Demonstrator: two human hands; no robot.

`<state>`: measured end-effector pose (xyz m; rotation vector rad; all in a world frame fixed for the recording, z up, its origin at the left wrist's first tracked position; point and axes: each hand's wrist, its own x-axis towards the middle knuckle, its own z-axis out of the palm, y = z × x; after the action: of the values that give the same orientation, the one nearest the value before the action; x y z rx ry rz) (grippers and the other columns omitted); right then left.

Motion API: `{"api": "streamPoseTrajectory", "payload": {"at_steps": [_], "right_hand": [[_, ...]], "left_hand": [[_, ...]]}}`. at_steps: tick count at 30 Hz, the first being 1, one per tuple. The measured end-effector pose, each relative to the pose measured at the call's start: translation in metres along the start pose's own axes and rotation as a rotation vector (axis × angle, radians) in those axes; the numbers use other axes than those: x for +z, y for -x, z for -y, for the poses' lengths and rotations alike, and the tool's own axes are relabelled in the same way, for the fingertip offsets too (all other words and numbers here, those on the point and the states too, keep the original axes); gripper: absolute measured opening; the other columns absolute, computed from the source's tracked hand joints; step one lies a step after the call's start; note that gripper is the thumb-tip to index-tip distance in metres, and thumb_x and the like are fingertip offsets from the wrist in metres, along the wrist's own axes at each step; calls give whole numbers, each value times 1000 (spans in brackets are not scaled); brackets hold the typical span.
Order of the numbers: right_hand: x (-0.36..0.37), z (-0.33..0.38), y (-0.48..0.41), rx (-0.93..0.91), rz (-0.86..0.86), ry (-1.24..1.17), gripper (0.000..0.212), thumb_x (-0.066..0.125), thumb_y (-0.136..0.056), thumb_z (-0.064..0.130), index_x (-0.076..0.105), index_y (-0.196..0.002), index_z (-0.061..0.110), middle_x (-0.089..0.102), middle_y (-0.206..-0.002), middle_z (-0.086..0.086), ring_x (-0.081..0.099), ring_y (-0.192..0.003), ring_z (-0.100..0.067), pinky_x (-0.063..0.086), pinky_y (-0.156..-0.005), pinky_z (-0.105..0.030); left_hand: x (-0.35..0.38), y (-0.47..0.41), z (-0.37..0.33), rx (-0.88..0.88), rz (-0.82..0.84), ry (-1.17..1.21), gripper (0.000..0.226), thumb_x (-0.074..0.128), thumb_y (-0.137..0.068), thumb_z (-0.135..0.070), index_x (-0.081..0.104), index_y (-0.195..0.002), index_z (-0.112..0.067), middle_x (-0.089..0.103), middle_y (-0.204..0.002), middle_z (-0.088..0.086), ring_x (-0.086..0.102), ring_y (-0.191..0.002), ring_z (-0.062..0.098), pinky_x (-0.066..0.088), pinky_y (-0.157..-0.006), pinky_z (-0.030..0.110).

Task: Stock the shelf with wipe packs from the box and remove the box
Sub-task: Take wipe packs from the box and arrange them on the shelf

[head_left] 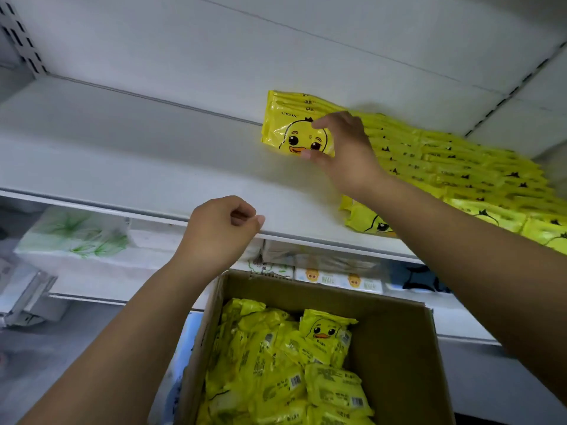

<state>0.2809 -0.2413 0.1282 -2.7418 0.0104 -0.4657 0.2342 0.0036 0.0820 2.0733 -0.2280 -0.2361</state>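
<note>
R hand [346, 151]: grasps the stack. Thumb under its lower edge, fingertips over its top edge, on the duck's right side.
Stack [291, 130]: several flat yellow packs stood on edge on the shelf, between R thumb and fingers, mostly sticking out left of them. Glossy film. Front shows a cartoon duck face w/ black eyes, orange beak and black tuft, "CKOK" printed top left.
Row [460, 167]: same yellow packs on edge, behind and right of R fingers, running to the frame's right side. Black tufts show along the tops. Touching the stack or not: can't tell, the hand covers the join.
Front packs [368, 223]: duck packs near the shelf lip, partly under R wrist.
L hand [221, 231]: fingers clenched in, thumb tip on forefinger, nothing seen in it. Over the shelf lip, down-left of R fingers and well apart.
Shelf [153, 167]: white.
Box [395, 348]: brown cardboard, open top, below L knuckles.
Loose packs [276, 363]: yellow heap in the box, mostly backs w/ barcodes, one duck face up.
Lower shelf: leaf-print tissue [76, 237] left of L hand.
</note>
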Motion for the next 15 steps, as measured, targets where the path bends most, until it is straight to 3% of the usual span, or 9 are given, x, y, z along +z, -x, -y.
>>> {"api": "streamPoseTrajectory", "payload": {"at_steps": [3,5,7,11,15], "right_hand": [[-3,17,48,-104,-46,-115,29,75,-87,24,69,-111,10,63,-118,-7,54,-115,-26,33,-92,-20],[-5,30,84,-126,-46,-208,23,73,-88,24,70,-106,10,65,-110,-1,53,-108,-15,36,-92,-18],[-5,39,119,-120,-27,-260,19,73,-89,23,72,-104,10,65,-105,4,50,-100,-6,38,-89,-15],[8,40,178,-95,60,-289,13,74,-89,18,73,-98,9,70,-98,-1,58,-97,-19,44,-86,-29],[30,31,218,4,215,-331,13,75,-89,22,73,-99,13,69,-97,4,59,-96,-15,47,-84,-30]], "left_hand": [[1,16,0,37,46,-82,15,72,-92,-32,72,-85,-19,69,-82,-9,63,-81,5,47,-69,19],[3,27,3,54,62,-172,15,73,-91,-35,71,-87,-20,69,-84,-9,63,-83,9,49,-72,27],[5,36,10,47,99,-274,19,73,-90,-37,69,-98,-20,69,-98,-8,63,-91,14,47,-77,31],[5,54,19,23,271,-393,43,76,-88,-41,65,-123,-19,63,-126,1,59,-114,22,47,-95,36],[-1,65,26,17,383,-562,68,74,-88,-47,48,-145,-18,50,-146,9,39,-139,30,39,-109,45]]}}
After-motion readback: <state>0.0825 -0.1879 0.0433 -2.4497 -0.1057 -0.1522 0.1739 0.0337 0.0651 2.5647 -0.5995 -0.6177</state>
